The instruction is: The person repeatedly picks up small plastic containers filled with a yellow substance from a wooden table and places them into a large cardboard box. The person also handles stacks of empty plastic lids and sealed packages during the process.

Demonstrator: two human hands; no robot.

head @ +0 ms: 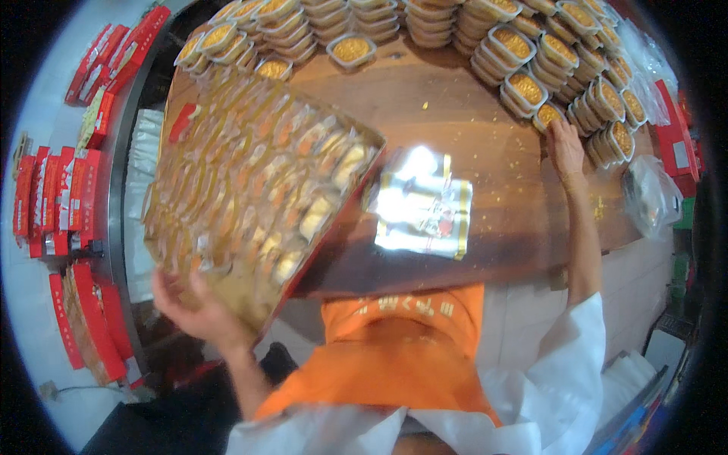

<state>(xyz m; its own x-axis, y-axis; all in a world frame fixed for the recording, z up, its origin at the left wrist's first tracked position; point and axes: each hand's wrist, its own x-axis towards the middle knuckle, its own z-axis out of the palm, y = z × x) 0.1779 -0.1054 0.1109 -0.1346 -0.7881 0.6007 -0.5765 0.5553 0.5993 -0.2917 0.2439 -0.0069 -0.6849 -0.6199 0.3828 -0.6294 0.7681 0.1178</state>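
My right hand [565, 149] reaches across the wooden table to the near end of a small plastic tray [547, 114] with a golden crumbly filling, its fingertips closed at the rim. My left hand [196, 310], blurred, has its fingers apart over the near-left corner of a large shallow cardboard box [244, 298] and holds nothing. Rows of individually wrapped pastries [315, 216] fill most of this box, which lies slanted and overhangs the table's front edge. Between the box and my right arm lies a pile of shiny printed foil wrappers [424, 210], partly washed out by glare.
Stacked filled trays line the table's back [284, 28] and right side [597, 102]. Yellow crumbs dot the tabletop [432, 85]. A clear plastic bag [653, 196] sits at the right edge. Red boxes [54, 199] stand at the far left, beyond a dark curved rim [118, 170].
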